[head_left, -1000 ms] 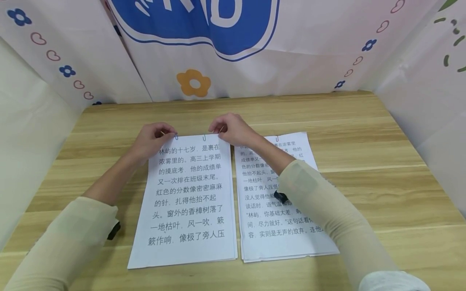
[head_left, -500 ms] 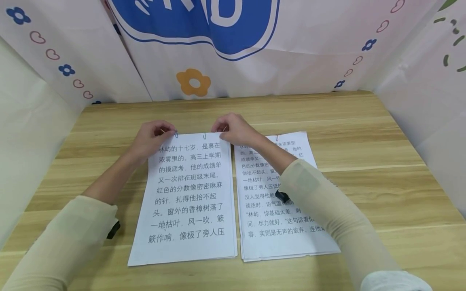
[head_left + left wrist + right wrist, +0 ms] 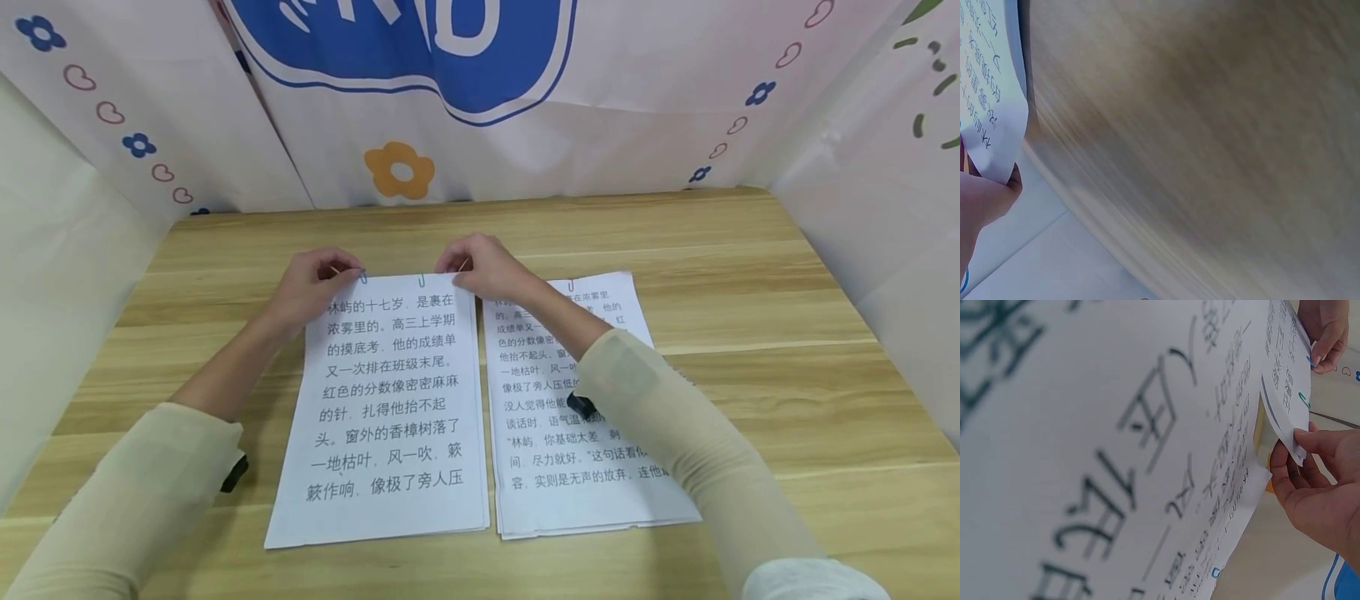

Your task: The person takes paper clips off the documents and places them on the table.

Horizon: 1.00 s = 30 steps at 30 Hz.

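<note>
A stack of white printed sheets (image 3: 390, 512) lies in the left half of the head view, with a blue paper clip (image 3: 363, 277) and a green paper clip (image 3: 422, 281) on its top edge. My left hand (image 3: 306, 287) pinches the stack's top left corner, thumb on top right beside the blue clip. At the top right corner, my right hand (image 3: 486, 271) pinches the sheets between thumb and fingers. The right wrist view shows this corner curving up, its layered sheets slightly parted under the right hand (image 3: 1325, 494).
A second printed stack (image 3: 592, 500) lies just to the right, partly hidden under my right forearm, with a paper clip (image 3: 571, 285) on its top edge. Both rest on a wooden table (image 3: 810, 400). A printed white cloth (image 3: 622, 150) hangs behind the table's far edge.
Since a second ago the left stack's top edge has shifted slightly away from me, and my right hand slightly to the right. Over the last half second almost nothing has moved.
</note>
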Available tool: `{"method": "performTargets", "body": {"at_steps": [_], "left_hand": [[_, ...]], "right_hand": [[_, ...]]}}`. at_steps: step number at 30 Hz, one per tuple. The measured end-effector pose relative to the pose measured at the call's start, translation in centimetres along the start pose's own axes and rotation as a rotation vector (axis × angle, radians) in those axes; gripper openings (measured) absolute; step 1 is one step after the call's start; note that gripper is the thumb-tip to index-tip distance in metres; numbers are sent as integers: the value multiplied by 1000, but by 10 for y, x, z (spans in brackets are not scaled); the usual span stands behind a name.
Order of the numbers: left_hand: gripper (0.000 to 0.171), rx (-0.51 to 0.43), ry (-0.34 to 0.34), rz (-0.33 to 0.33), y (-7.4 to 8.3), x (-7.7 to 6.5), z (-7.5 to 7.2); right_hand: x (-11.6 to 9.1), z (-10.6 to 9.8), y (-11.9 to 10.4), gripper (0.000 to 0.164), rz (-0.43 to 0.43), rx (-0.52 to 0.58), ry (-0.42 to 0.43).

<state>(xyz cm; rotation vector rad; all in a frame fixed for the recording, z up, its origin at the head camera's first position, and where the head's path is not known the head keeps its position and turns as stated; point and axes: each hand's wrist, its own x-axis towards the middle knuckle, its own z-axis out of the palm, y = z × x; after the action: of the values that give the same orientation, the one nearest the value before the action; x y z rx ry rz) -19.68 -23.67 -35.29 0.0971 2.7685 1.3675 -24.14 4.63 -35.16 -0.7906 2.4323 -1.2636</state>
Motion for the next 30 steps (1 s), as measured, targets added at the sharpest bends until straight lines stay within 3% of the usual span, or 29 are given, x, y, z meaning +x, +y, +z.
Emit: {"method": "performTargets", "body": {"at_steps": [22,30], "left_hand": [[24,-63,19,-75,5,-1,-1],[24,-90,25,-72,3,0,-1]], "right_hand": [[0,0,1,23,-13,3,3],[-1,-1,1,23,-10,10,1]]}}
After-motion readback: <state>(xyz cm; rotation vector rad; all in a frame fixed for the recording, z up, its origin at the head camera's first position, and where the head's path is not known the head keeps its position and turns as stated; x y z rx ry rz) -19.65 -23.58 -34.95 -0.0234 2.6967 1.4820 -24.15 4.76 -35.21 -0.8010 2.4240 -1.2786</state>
